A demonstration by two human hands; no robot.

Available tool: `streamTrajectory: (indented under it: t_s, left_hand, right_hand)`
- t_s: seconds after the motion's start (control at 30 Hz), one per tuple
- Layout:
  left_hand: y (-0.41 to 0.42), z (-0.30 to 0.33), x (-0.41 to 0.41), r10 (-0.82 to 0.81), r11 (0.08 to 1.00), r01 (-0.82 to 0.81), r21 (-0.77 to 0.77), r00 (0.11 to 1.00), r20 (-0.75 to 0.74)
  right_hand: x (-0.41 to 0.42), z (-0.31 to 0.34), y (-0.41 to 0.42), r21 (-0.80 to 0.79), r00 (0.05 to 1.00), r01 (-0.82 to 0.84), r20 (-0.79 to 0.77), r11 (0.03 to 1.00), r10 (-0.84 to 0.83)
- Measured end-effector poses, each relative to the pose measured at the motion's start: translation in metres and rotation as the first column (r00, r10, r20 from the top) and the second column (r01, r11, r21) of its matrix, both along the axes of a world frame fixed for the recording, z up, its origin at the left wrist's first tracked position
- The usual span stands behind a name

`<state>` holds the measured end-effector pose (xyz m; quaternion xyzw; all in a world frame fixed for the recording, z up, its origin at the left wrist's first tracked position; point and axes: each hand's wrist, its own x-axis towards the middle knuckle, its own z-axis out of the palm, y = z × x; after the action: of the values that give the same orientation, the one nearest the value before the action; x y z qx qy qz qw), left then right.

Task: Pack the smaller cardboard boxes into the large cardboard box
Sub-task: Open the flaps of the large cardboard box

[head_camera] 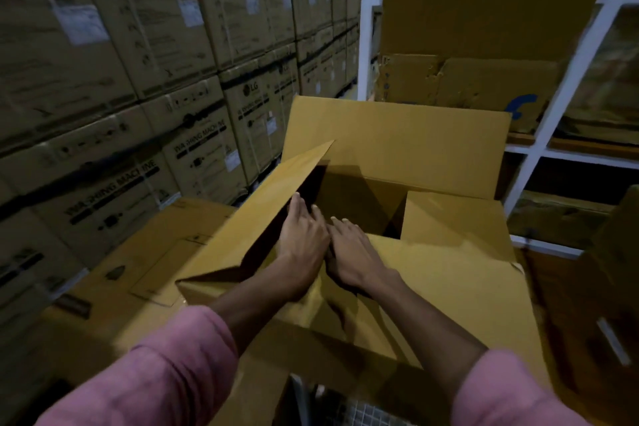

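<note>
Inside, both hands (328,245) reach smooth large cardboard box (397,145).

Stacked washing-machine cartons (145,86) fill the wall from nine to twelve o'clock — labels blurred. At two o'clock stands a white metal rack (539,135), worn cardboard sheets (477,45) leaning beside it.
</note>
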<state>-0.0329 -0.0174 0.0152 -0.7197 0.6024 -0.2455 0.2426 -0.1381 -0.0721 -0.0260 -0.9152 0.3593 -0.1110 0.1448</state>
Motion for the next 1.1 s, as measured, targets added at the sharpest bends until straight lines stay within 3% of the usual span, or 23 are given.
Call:
streamTrajectory:
  t_s: [0.2, 0.3, 0.57, 0.67, 0.73, 0.87, 1.0, 1.1]
  left_hand:
    - [0.055, -0.005, 0.022, 0.159, 0.983, -0.18, -0.046, 0.944, -0.29]
    - [0.067, -0.011, 0.04, 0.157, 0.973, -0.209, -0.095, 0.908, -0.389]
    - [0.089, -0.018, 0.089, 0.047, 0.97, -0.133, -0.204, 0.925, -0.378]
    - [0.096, -0.021, 0.118, 0.051, 0.969, -0.125, -0.212, 0.945, -0.323]
    - [0.097, -0.025, 0.137, 0.068, 0.969, -0.149, -0.199, 0.929, -0.363]
    - [0.093, -0.037, 0.163, 0.102, 0.965, -0.215, -0.149, 0.834, -0.542]
    - [0.076, -0.059, 0.183, 0.154, 0.955, -0.292, -0.047, 0.627, -0.763]
    - [0.071, -0.062, 0.181, 0.16, 0.941, -0.338, -0.029, 0.518, -0.84]
  right_hand:
    - [0.01, -0.009, 0.046, 0.015, 0.998, -0.053, -0.014, 0.998, 0.054]
    - [0.017, -0.006, 0.055, 0.021, 0.995, -0.09, -0.037, 0.996, 0.091]
    - [0.092, -0.002, 0.065, 0.093, 0.97, -0.193, -0.134, 0.977, 0.204]
    - [0.123, -0.004, 0.07, 0.135, 0.971, -0.173, -0.143, 0.976, 0.192]
    - [0.133, 0.001, 0.075, 0.134, 0.974, -0.149, -0.149, 0.98, 0.169]
    - [0.15, -0.005, 0.071, 0.076, 0.983, -0.11, -0.136, 0.991, 0.12]
    - [0.162, -0.017, 0.061, 0.064, 0.984, -0.073, -0.158, 0.995, 0.083]
    - [0.157, -0.017, 0.054, 0.037, 0.988, -0.053, -0.146, 0.998, 0.058]
